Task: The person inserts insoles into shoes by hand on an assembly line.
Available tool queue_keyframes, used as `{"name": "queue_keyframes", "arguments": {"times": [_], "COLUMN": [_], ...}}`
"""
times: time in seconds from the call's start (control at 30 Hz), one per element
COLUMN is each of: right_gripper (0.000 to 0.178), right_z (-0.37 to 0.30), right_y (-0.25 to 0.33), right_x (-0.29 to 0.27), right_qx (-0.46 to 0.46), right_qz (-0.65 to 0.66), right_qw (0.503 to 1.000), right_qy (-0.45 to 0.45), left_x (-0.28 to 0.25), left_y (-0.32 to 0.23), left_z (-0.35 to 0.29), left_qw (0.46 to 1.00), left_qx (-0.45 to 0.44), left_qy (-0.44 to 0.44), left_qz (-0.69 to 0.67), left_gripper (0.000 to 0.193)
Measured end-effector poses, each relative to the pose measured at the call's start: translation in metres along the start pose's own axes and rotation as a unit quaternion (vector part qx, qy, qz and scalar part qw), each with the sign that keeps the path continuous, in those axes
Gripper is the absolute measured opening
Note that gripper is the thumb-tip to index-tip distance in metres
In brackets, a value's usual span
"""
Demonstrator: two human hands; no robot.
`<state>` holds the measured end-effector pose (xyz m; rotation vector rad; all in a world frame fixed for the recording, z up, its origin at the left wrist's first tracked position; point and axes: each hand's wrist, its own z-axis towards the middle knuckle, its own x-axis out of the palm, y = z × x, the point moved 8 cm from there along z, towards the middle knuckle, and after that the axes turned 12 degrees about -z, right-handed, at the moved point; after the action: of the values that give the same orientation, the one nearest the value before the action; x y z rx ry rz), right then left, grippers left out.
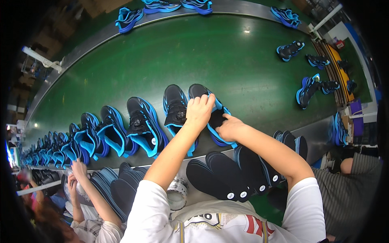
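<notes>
Here's the shoe (217, 120), toe pointing away: black upper, bright blue trim around the opening, deeper blue along the sole, dark inside. It sits on the green belt (170, 56), close to the near metal edge (320, 135), at the right end of a long row. Its neighbour, a matching shoe (175, 101), is just beside it on the left, so little room that way! Beyond the toe, though, it's a broad open sweep of green to the far rim, and there's a wide gap on the right before the scattered shoes (306, 91). Close on the near side, black insoles (212, 172) crowd the edge.

Now the hands! The left hand (199, 110) comes over the top, knuckles up, fingers curled, its grip closed on the shoe's upper. The right hand (231, 128) angles in, elbow out, fingertips at the opening; whether that grip is pinching, I can't tell.
</notes>
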<state>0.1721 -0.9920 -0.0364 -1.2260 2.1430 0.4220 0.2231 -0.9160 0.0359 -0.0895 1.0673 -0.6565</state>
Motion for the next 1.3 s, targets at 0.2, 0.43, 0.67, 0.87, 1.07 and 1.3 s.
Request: {"name": "queue_keyframes", "arguments": {"times": [0.2, 0.43, 0.67, 0.87, 1.07, 1.3], "right_gripper": [0.054, 0.015, 0.021, 0.016, 0.017, 0.018], "right_z": [-0.019, -0.102, -0.110, -0.105, -0.125, -0.305], "right_y": [0.012, 0.005, 0.043, 0.016, -0.001, 0.022], "right_x": [0.009, 0.008, 0.078, 0.046, 0.023, -0.111], "right_qx": [0.038, 0.237, 0.229, 0.234, 0.252, 0.025], "right_qz": [0.157, 0.249, 0.425, 0.490, 0.416, 0.256], "right_qw": [0.985, 0.773, 0.740, 0.679, 0.712, 0.595], "right_qy": [0.054, -0.533, -0.468, -0.494, -0.506, -0.761], "left_x": [0.024, 0.019, -0.030, 0.003, 0.035, 0.030], "left_y": [-0.010, -0.003, -0.063, -0.018, 0.005, 0.011], "left_z": [0.004, -0.004, -0.041, -0.016, -0.001, -0.003], "left_qw": [0.973, 0.972, 0.982, 0.993, 0.978, 0.970], "left_qx": [0.001, -0.026, 0.149, 0.051, -0.013, -0.029], "left_qy": [0.213, 0.198, 0.105, 0.093, 0.206, 0.225], "left_qz": [-0.090, -0.121, -0.045, 0.045, 0.038, -0.084], "left_gripper": [0.033, 0.032, 0.013, 0.021, 0.021, 0.012]}}
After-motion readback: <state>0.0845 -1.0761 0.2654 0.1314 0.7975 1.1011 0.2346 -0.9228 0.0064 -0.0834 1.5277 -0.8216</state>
